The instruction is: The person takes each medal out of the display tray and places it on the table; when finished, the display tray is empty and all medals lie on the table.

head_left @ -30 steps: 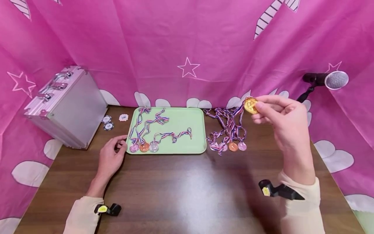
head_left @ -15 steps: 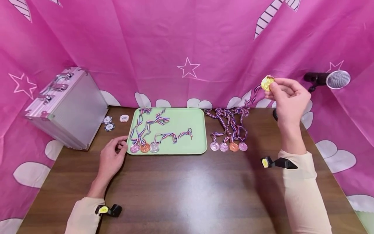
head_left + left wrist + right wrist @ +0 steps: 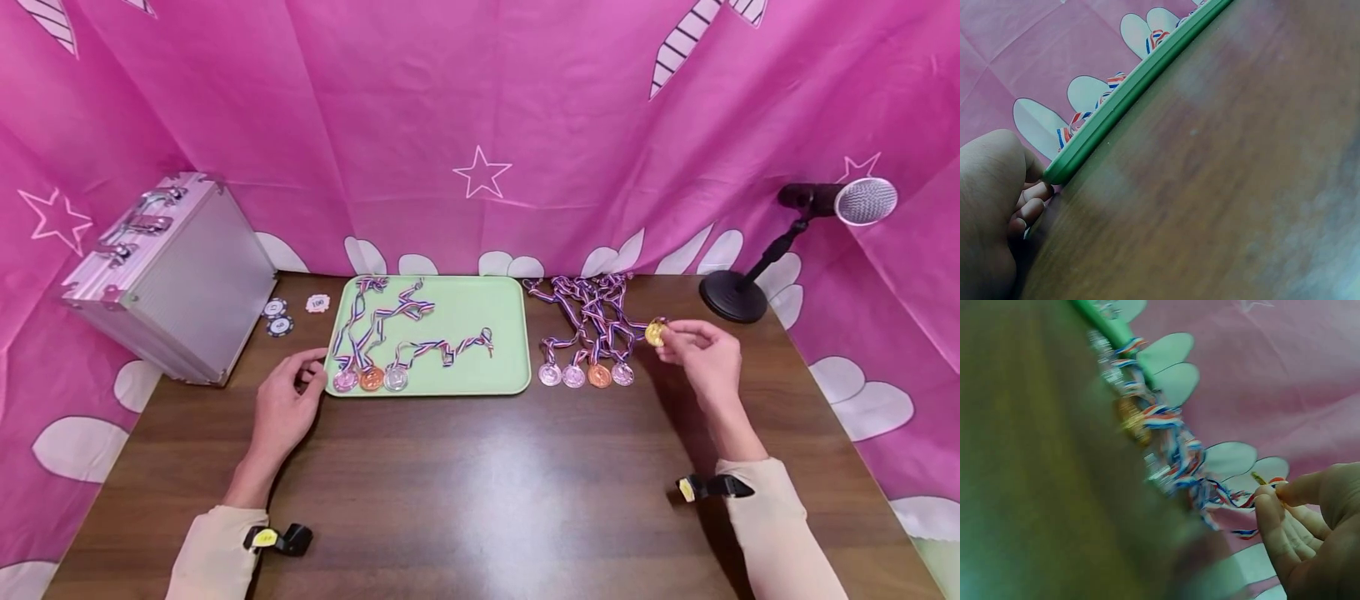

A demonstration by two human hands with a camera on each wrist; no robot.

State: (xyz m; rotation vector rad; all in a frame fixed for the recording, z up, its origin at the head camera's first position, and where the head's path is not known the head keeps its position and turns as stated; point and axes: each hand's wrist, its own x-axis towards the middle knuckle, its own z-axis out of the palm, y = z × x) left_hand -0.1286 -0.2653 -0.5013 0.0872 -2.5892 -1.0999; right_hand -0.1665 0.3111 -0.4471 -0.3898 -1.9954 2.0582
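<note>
In the head view my right hand (image 3: pixel 705 358) pinches a gold medal (image 3: pixel 655 333) between thumb and fingers. Its striped ribbon runs left into a pile of ribbons (image 3: pixel 592 312) to the tray's right. Below the pile lie several medals in a row, a copper-coloured medal (image 3: pixel 599 376) among pale ones. My left hand (image 3: pixel 288 396) holds the left edge of a green tray (image 3: pixel 465 379), with curled fingers at its corner in the left wrist view. Inside the tray are a pinkish medal (image 3: pixel 345 379), a copper-coloured medal (image 3: pixel 371 378) and a silver medal (image 3: pixel 396 377), ribbons spread behind.
A silver case (image 3: pixel 187 283) stands at the far left, with several poker chips (image 3: pixel 279 325) beside it. At the back right is a microphone (image 3: pixel 862 202) on a black stand (image 3: pixel 733 296). A pink curtain (image 3: pixel 480 100) borders the wooden table (image 3: pixel 465 492).
My right hand has lifted the gold medal up and right, then brought it down near the table beside the pile. The other medals right of the tray now lie in a neat row. My left hand stays put.
</note>
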